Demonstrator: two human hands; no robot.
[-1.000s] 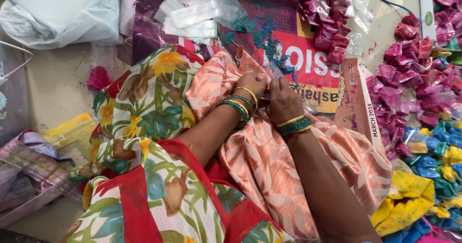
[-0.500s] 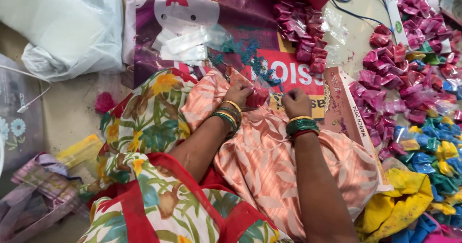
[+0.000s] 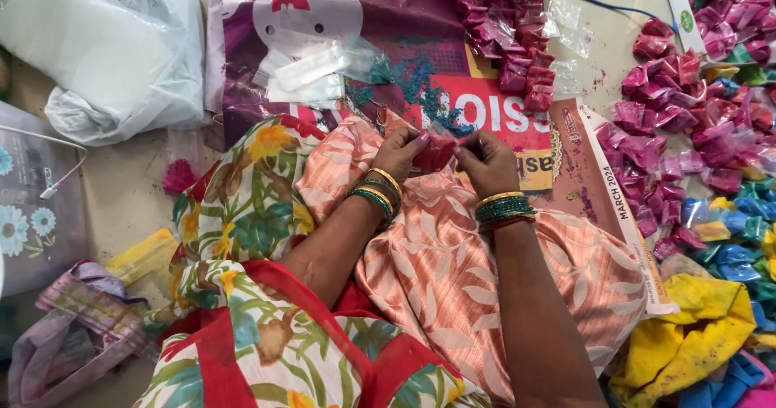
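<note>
My left hand and my right hand meet over my lap, both pinching a small clear packet of red powder between the fingertips. Green and gold bangles sit on both wrists. Under the hands lies peach patterned cloth over my knees. Just beyond the packet, blue powder is spilled on a printed paper sheet.
Many small packets of pink powder lie to the right, with blue and yellow ones nearer. A strip of pink packets runs along the top. Empty clear pouches rest top centre. A white plastic bag sits top left, a yellow bag bottom right.
Both hands have shifted slightly forward and come closer together on the red packet; the view has tilted a little, so the surroundings have moved down in the frame.
</note>
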